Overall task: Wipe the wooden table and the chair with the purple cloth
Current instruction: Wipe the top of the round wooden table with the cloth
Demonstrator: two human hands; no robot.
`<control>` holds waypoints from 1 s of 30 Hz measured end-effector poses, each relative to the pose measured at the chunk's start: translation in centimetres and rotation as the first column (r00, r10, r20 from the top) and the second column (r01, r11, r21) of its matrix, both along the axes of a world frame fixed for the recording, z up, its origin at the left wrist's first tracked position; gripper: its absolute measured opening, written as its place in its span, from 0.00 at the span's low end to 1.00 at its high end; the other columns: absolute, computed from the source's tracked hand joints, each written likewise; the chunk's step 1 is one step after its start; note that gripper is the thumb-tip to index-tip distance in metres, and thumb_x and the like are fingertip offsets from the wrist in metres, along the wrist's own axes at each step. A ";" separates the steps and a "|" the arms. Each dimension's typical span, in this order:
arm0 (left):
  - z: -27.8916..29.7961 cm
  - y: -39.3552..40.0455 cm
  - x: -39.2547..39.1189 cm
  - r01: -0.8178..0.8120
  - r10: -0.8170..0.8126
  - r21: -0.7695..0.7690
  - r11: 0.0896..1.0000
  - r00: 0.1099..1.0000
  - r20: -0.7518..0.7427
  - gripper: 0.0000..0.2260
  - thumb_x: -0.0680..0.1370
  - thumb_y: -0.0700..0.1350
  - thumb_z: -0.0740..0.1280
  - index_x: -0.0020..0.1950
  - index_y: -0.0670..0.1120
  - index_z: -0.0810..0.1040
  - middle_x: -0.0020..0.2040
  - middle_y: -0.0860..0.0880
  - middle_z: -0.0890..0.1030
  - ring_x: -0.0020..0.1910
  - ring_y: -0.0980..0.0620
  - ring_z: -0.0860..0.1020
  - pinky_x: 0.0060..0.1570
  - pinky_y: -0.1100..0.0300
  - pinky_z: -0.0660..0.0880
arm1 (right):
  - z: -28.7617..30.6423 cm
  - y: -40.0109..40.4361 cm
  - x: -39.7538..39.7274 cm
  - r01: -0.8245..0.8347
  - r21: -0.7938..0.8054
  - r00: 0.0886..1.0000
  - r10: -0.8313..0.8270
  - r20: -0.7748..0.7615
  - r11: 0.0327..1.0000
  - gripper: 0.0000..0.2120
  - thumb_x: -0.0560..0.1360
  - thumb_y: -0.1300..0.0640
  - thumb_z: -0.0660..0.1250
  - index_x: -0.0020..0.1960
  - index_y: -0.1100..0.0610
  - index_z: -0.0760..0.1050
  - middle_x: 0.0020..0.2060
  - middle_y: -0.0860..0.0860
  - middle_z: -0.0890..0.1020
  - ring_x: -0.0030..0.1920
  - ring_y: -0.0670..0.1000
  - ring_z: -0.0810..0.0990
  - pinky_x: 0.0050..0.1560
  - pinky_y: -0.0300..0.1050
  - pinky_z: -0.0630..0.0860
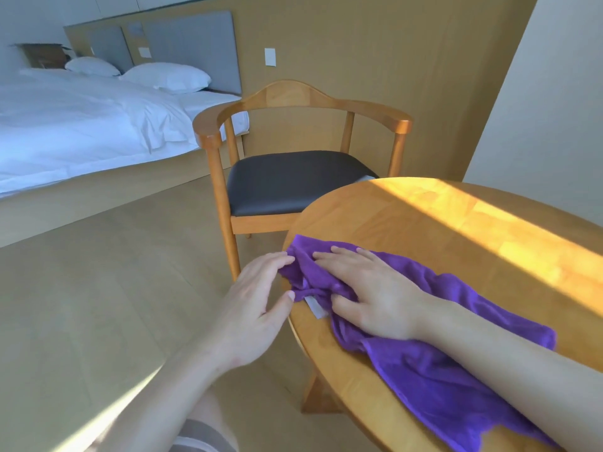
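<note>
The purple cloth [434,353] lies crumpled along the near left part of the round wooden table [408,220], its far end bunched right at the table's curved left edge and the rest trailing back toward the person under the right forearm. The right hand [375,295] lies flat on top of the cloth near that edge, fingers [329,256] straight and spread, pressing the fabric down rather than gripping it. The left hand [257,305] sits just off the table's rim, over the floor [114,272], its fingers extended and relaxed; the fingertips touch the bunched end of the cloth and the thumb reaches to the fold beside a small white tag [316,306] at the cloth's hem, though a real pinch cannot be made out. Beyond the hands, the far and right parts of the table top are bare wood, crossed by a bright band of sunlight. The chair [293,177], with wooden arms and a dark padded seat, stands just beyond the table's far left edge, facing it, with a narrow gap between seat and rim. Left of the chair and table the wooden floor runs wide to a bed [81,125] with white bedding and two pillows [166,76] against a grey headboard. No containers appear on the table.
</note>
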State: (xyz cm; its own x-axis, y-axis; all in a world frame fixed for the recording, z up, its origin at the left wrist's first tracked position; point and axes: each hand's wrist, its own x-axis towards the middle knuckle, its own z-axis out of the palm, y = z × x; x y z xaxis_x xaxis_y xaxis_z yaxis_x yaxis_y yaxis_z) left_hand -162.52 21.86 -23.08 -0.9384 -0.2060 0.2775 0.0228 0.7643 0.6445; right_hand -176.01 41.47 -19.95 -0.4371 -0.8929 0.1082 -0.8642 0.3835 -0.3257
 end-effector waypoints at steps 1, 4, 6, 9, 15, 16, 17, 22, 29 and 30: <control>-0.1 0.1 -0.2 0.010 -0.010 0.002 1.000 1.000 0.010 0.20 0.82 0.51 0.61 0.75 0.60 0.65 0.74 0.65 0.62 0.73 0.72 0.54 0.70 0.68 0.55 | 0.1 1.2 0.5 -0.014 0.001 1.000 0.014 -0.003 1.000 0.34 0.75 0.41 0.54 0.81 0.46 0.60 0.79 0.38 0.61 0.80 0.40 0.50 0.80 0.45 0.45; -0.4 0.0 -0.5 0.017 -0.016 -0.020 1.000 0.999 0.041 0.23 0.80 0.60 0.58 0.75 0.61 0.63 0.76 0.65 0.61 0.75 0.71 0.52 0.73 0.62 0.58 | 0.4 4.4 0.7 -0.037 0.039 0.999 0.037 -0.006 0.999 0.35 0.74 0.39 0.52 0.80 0.43 0.60 0.79 0.35 0.58 0.78 0.34 0.48 0.80 0.41 0.45; -0.5 -0.1 -0.7 0.025 -0.023 -0.029 0.999 0.998 0.060 0.25 0.78 0.63 0.56 0.75 0.62 0.63 0.77 0.66 0.59 0.75 0.71 0.51 0.75 0.58 0.58 | 0.5 5.9 -0.3 -0.044 0.050 0.999 0.044 0.010 0.998 0.34 0.74 0.39 0.54 0.80 0.43 0.61 0.78 0.34 0.59 0.78 0.34 0.49 0.79 0.41 0.47; -0.5 -0.3 -1.0 0.043 -0.036 -0.060 0.997 0.994 0.101 0.28 0.76 0.69 0.56 0.76 0.64 0.61 0.78 0.66 0.57 0.76 0.70 0.48 0.78 0.53 0.55 | 0.6 6.4 -3.4 0.059 0.031 0.997 -0.061 0.039 0.998 0.34 0.73 0.39 0.57 0.79 0.44 0.63 0.78 0.36 0.62 0.79 0.37 0.52 0.80 0.43 0.51; -0.5 1.3 -3.0 0.074 -0.015 -0.240 0.968 0.971 0.241 0.43 0.69 0.81 0.48 0.80 0.64 0.49 0.80 0.65 0.41 0.76 0.67 0.32 0.77 0.52 0.35 | 0.9 3.2 -10.5 0.413 0.063 0.910 -0.413 -0.011 0.908 0.33 0.71 0.36 0.53 0.70 0.49 0.71 0.70 0.49 0.74 0.73 0.54 0.68 0.75 0.57 0.62; -0.4 1.5 -3.5 0.069 -0.001 -0.247 0.967 0.965 0.263 0.43 0.69 0.81 0.47 0.81 0.64 0.47 0.80 0.65 0.40 0.75 0.67 0.31 0.77 0.51 0.35 | 0.9 2.3 -11.2 0.444 0.081 0.896 -0.442 -0.040 0.892 0.31 0.72 0.36 0.54 0.69 0.49 0.71 0.70 0.49 0.74 0.72 0.55 0.68 0.74 0.58 0.62; -0.1 1.6 -4.0 0.066 0.010 -0.253 0.965 0.957 0.289 0.44 0.69 0.81 0.46 0.81 0.63 0.46 0.80 0.65 0.39 0.75 0.66 0.31 0.77 0.49 0.34 | 0.8 1.5 -11.6 0.468 0.096 0.884 -0.464 -0.060 0.879 0.29 0.74 0.37 0.55 0.70 0.50 0.70 0.71 0.50 0.73 0.73 0.55 0.68 0.75 0.59 0.61; 1.0 1.9 -5.3 0.074 0.026 -0.265 0.961 0.935 0.355 0.44 0.69 0.79 0.45 0.81 0.62 0.46 0.80 0.65 0.40 0.77 0.63 0.34 0.78 0.46 0.36 | 0.4 0.8 -10.1 0.442 0.085 0.897 -0.438 -0.062 0.893 0.31 0.78 0.41 0.57 0.78 0.51 0.63 0.78 0.49 0.66 0.79 0.53 0.60 0.79 0.60 0.53; 0.2 2.1 -5.0 0.030 0.016 -0.178 0.983 0.967 0.254 0.41 0.70 0.77 0.49 0.81 0.62 0.51 0.80 0.67 0.44 0.77 0.66 0.36 0.78 0.50 0.47 | 0.1 6.8 -6.2 0.204 0.040 0.979 -0.203 -0.015 0.978 0.40 0.69 0.35 0.51 0.80 0.46 0.62 0.77 0.40 0.65 0.79 0.43 0.57 0.80 0.49 0.52; 0.2 2.1 -5.1 0.027 0.013 -0.161 0.987 0.969 0.247 0.41 0.70 0.77 0.50 0.81 0.62 0.52 0.80 0.68 0.45 0.77 0.67 0.36 0.78 0.51 0.49 | 0.3 7.2 -6.8 0.233 0.043 0.972 -0.233 -0.021 0.971 0.40 0.69 0.34 0.51 0.79 0.46 0.63 0.77 0.41 0.66 0.79 0.44 0.58 0.79 0.51 0.54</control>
